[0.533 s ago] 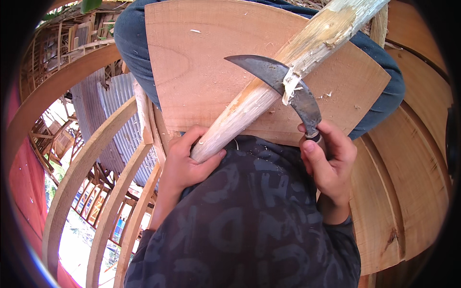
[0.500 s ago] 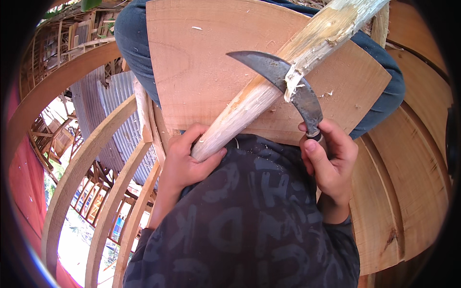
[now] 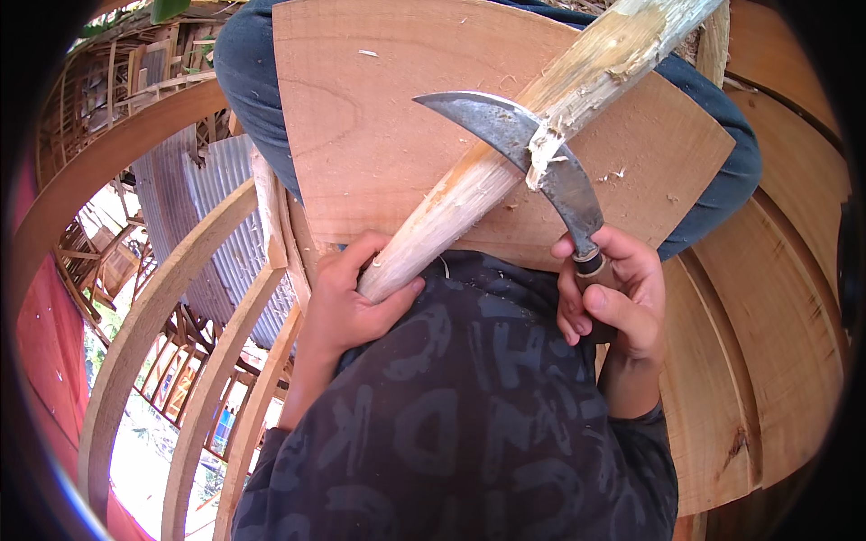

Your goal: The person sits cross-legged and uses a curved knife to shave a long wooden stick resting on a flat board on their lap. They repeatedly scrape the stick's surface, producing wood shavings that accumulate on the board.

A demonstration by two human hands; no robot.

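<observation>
A pale, stripped wooden pole (image 3: 460,194) slants from my lap to the far right. My left hand (image 3: 354,293) is wrapped round its near end. In my right hand (image 3: 618,293) is a sickle-shaped knife (image 3: 568,189), gripped by its handle with a dark collar. The curved blade crosses the pole at mid-length, its tip pointing left. A curled wood shaving (image 3: 545,149) rests over the blade, still joined to the rough part of the pole. Beneath lies a flat wooden board (image 3: 379,117) across my thighs, with small chips on it.
Curved wooden slats (image 3: 189,270) stand at the left, with corrugated metal sheet (image 3: 221,234) and stacked timber (image 3: 108,68) beyond them. Wide wooden planks (image 3: 767,334) lie at the right. My jeans-covered knees (image 3: 253,81) show past the board.
The knife has slid slightly left and nearer to me along the pole, and the shaving has shifted with it. My left hand has stayed in place.
</observation>
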